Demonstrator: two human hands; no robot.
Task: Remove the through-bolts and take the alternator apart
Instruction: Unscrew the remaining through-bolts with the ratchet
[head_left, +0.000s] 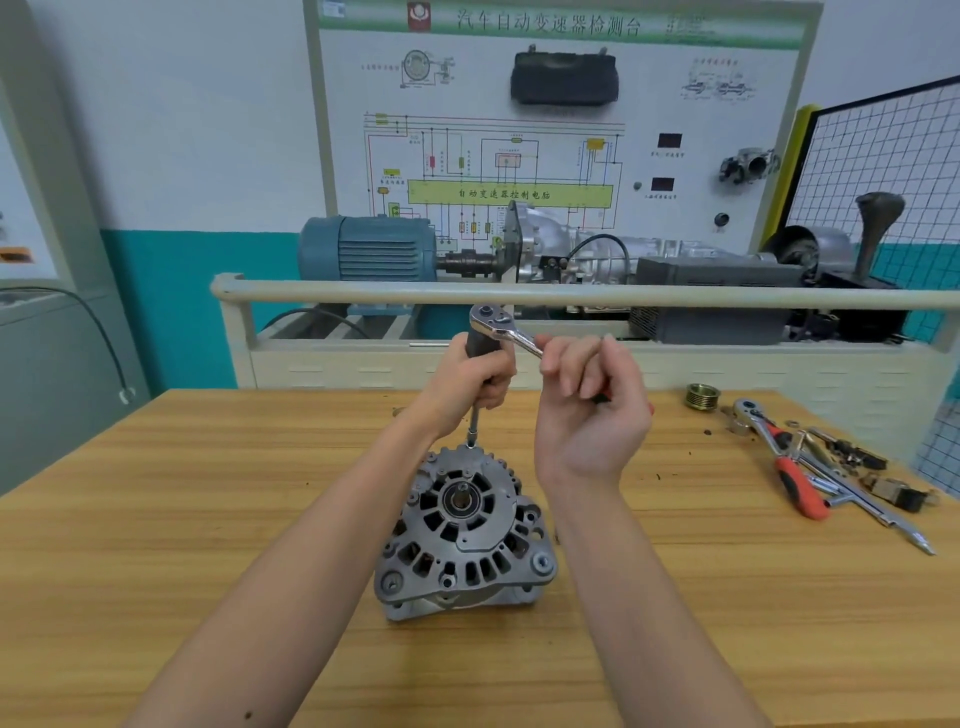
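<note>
1. Two bare hands work a chrome ratchet wrench (500, 327) at the centre of the frame, above a grey cast-metal alternator (464, 535) that sits shaft end up on a pale wooden workbench (208, 493), lower centre.
2. The left hand (475, 382) is curled round the dark socket extension (474, 421) just under the ratchet head, probably to keep it upright on a through-bolt at the alternator's far rim.
3. The right hand (592, 395) has its fingers closed round the ratchet's handle, placed for swinging it.
4. The alternator housing is ribbed and slotted with vents, with a round bearing at its centre and bolt lugs round the edge.
5. At the right of the bench lie a brass-coloured grooved pulley (700, 396), a second ratchet with a red grip (779, 457) and small loose parts, seemingly set aside.
</note>
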